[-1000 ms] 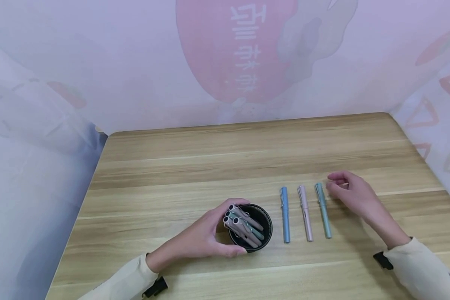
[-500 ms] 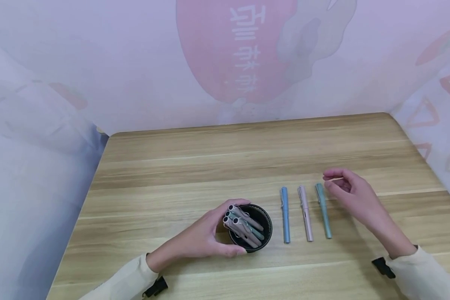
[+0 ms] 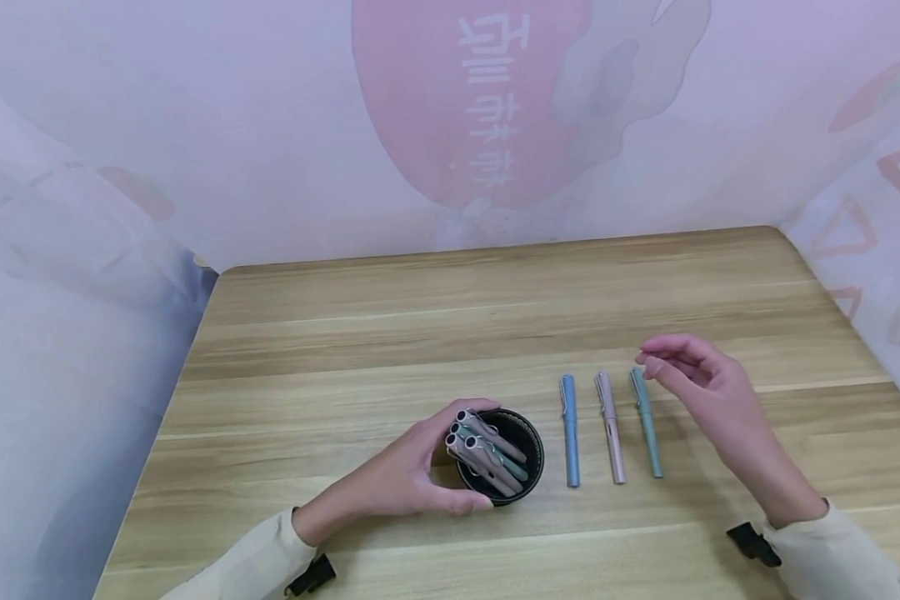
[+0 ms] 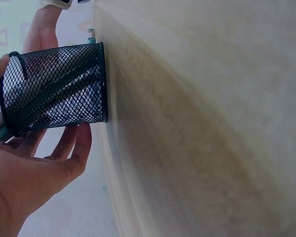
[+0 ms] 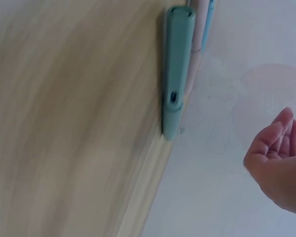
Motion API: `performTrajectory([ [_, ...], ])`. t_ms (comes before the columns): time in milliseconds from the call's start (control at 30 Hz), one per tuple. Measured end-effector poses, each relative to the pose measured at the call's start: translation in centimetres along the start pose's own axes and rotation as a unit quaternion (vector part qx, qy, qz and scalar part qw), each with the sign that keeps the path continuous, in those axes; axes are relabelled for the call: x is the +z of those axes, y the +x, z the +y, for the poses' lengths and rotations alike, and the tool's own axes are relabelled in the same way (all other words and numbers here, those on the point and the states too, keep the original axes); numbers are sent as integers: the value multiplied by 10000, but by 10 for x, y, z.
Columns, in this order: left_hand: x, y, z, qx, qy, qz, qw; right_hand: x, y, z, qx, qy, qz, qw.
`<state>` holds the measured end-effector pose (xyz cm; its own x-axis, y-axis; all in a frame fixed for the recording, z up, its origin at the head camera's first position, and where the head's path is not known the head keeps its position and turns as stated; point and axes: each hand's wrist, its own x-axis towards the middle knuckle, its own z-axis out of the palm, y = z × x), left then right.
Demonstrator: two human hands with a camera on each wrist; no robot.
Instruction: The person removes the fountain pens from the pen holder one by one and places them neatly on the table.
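Observation:
My left hand grips a black mesh pen cup, thumb on the near side and fingers round the far side. Several capped pens, greyish-mauve and green, lean inside it. In the left wrist view the mesh wall stands on the table. To the cup's right lie a blue pen, a pale pink pen and a green pen, roughly side by side. My right hand hovers by the green pen's clip end, fingers bent loosely and holding nothing; the right wrist view shows it apart from the pen.
The wooden table meets a printed pale cloth backdrop at its far edge. Cloth also hangs at the left and right sides. A black clip sits at the right sleeve, another black clip at the left sleeve.
My right hand has shifted a little left, toward the top of the green pen, and its fingers have spread slightly from the thumb. The left hand, cup and pens stay put.

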<state>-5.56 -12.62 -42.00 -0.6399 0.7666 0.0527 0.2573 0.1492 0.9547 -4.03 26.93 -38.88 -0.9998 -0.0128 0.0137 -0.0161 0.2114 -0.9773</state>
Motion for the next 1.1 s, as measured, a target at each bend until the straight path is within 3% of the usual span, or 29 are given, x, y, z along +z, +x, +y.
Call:
performTrajectory([
  [133,1,0,0,92,-18,19,10000,10,-3,-5,-182,685,-219,9972],
  [233,1,0,-1,160,-9,39,9999,17,-4,-8,-340,858,-369,9950],
  [667,1,0,0,166,-235,-13,9996,40,-8,-11,-507,556,-562,9956],
  [1100,1,0,1,205,115,68,9997,59,-11,-12,-1103,506,-868,9888],
])
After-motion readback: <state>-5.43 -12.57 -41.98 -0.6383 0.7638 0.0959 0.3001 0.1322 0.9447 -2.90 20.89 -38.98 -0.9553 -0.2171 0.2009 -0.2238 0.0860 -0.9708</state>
